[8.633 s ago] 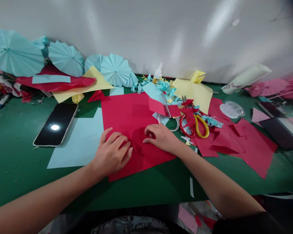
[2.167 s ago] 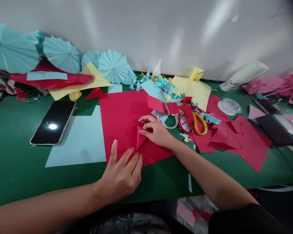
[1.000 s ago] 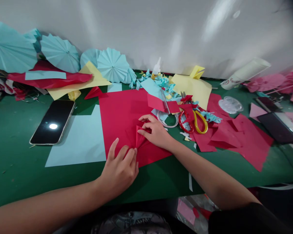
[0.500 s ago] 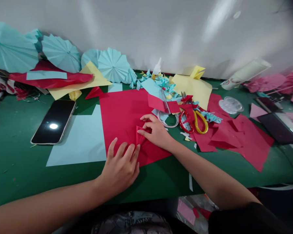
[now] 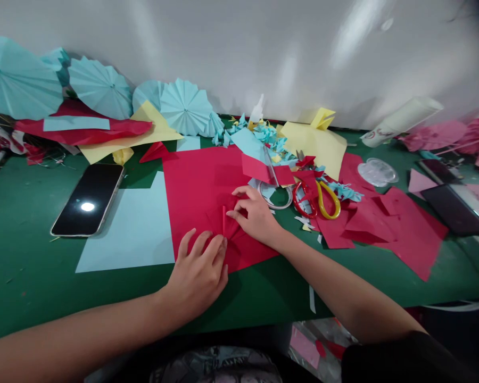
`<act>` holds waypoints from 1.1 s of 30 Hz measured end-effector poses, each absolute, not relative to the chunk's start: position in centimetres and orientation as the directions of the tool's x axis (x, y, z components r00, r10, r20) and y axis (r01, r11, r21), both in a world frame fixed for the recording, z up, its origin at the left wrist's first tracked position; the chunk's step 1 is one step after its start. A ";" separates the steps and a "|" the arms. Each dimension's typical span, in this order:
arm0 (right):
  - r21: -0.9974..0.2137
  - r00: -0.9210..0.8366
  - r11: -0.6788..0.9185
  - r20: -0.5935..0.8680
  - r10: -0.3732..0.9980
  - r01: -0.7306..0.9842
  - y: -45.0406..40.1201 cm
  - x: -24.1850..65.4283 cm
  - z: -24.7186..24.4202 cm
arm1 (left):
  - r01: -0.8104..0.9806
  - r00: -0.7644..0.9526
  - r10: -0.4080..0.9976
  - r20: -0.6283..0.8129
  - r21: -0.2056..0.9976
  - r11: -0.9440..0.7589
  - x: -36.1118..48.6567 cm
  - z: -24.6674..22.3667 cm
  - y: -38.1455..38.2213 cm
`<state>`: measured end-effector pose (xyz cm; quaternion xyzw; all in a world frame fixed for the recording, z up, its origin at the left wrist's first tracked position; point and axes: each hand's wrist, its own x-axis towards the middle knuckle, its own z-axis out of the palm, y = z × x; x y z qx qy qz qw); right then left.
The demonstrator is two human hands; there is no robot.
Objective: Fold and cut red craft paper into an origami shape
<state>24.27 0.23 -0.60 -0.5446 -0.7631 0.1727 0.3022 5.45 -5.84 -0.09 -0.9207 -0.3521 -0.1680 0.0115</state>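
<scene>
A small folded piece of red paper [image 5: 224, 219] lies on a larger red paper sheet [image 5: 199, 181], its fold raised as a narrow ridge. My left hand [image 5: 199, 268] is at its near end, with thumb and fingertips closed together on that tip. From the right, my right hand [image 5: 257, 218] holds the piece's right side between curled thumb and fingers. What sits exactly between the fingertips is partly hidden, red against red. A light blue sheet [image 5: 131, 229] sticks out on the left from beside the red sheet.
A phone [image 5: 88, 199] lies to the left. Right of my hands are a tape roll [image 5: 277, 206], red-handled scissors [image 5: 305, 199], yellow-handled scissors [image 5: 329, 201] and red scraps [image 5: 407, 229]. Pleated blue paper fans [image 5: 186, 108] and a glue bottle [image 5: 257, 110] stand along the wall.
The small piece's right flap has turned, so its fold now shows as a narrow upright ridge. My right fingers have shifted slightly; my left hand stays nearly in place.
</scene>
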 end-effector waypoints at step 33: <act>-0.519 -0.460 0.548 0.300 0.835 0.656 0.9 25.8 0.2 | 0.537 0.783 0.540 0.309 0.103 -0.837 5.4 -1.1 -5.5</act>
